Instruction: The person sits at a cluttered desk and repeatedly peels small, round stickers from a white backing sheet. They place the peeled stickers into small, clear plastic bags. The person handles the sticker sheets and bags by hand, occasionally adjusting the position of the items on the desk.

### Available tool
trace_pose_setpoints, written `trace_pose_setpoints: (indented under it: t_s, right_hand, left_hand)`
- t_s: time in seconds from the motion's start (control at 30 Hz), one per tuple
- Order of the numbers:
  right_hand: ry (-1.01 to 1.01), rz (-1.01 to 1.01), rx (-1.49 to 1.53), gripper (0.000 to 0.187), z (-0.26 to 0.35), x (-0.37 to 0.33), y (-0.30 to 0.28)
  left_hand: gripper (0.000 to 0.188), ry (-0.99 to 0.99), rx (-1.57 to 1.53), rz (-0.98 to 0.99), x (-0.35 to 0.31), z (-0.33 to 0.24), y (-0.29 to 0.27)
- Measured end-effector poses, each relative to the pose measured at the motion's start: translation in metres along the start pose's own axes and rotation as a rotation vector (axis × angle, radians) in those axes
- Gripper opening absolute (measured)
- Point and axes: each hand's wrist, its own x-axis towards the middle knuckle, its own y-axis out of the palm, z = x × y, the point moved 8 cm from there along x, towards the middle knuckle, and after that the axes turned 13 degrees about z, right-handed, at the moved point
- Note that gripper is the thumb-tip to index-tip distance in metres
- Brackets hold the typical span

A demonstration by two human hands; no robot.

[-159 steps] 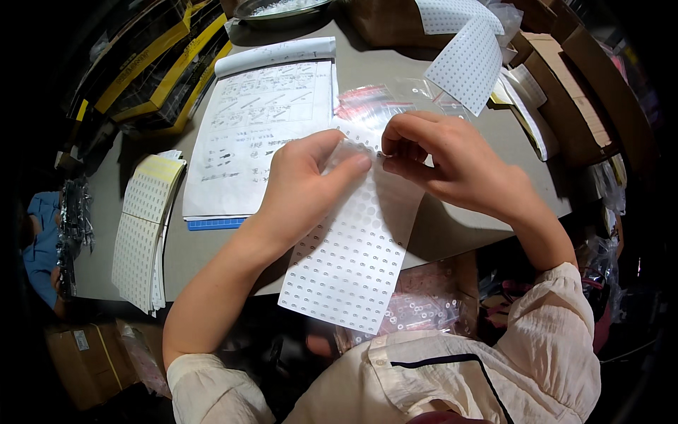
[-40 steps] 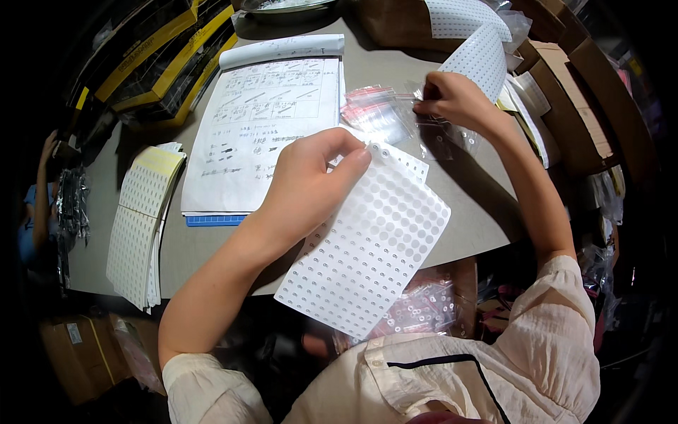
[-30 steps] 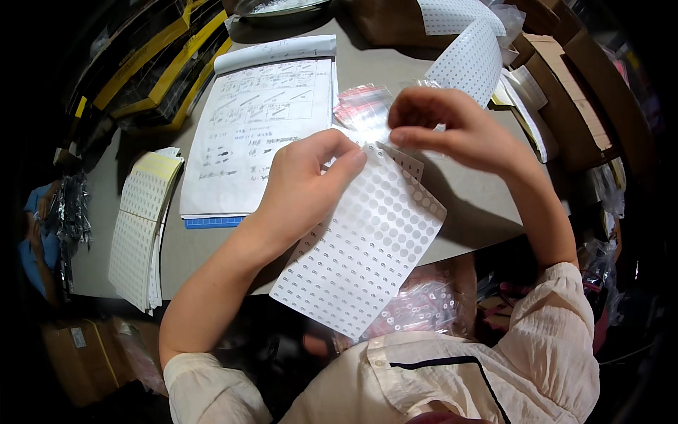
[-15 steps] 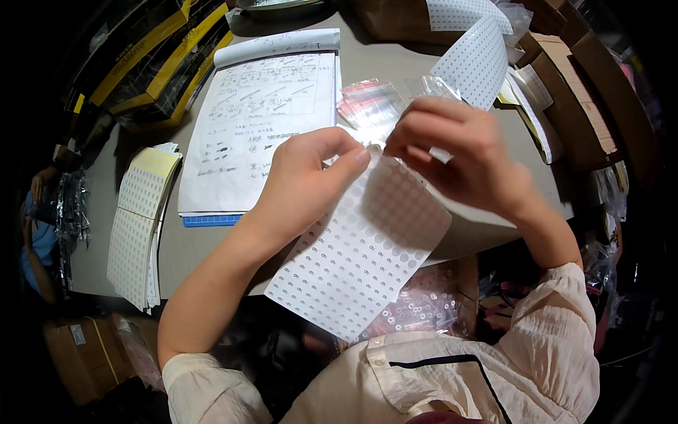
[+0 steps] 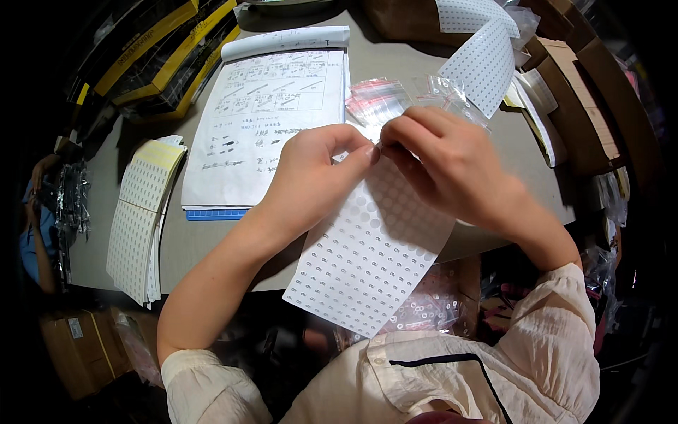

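A white sheet of small round stickers (image 5: 357,272) slants from under my hands toward my chest. Printed marks fill its lower part, while pale blank circles cover the upper part. At its far end, my left hand (image 5: 311,169) is closed, thumb and forefinger pinching the sheet near its edge. My right hand (image 5: 452,159) is closed too, its fingertips meeting the left thumb; whatever small thing is between them is hidden. Just beyond my hands lie clear zip bags (image 5: 378,100) with red strips.
Left of my hands are a handwritten pad (image 5: 236,155) on a blue board (image 5: 212,214) and stacked sticker sheets (image 5: 134,219). More sticker sheets (image 5: 480,71) curl at the back right by cardboard boxes (image 5: 579,99). Bags of small rings (image 5: 427,307) sit below the table edge. Another person's arm (image 5: 42,237) shows far left.
My right hand has come down and left, so its fingertips now meet the left thumb. The sticker sheet's near end has swung slightly right. The whole view has shifted a little.
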Motion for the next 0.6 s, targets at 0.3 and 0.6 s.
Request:
trace_pose_setpoints:
  t_s: [0.3, 0.6]
  right_hand:
    - [0.067, -0.013, 0.361, 0.02, -0.02, -0.004, -0.014]
    - [0.543, 0.369, 0.658, 0.022, -0.155, 0.029, 0.053]
  left_hand:
    - [0.019, -0.014, -0.11, 0.031, -0.002, 0.006, 0.0]
    - [0.022, -0.035, -0.042, 0.006, 0.0, 0.001, 0.001]
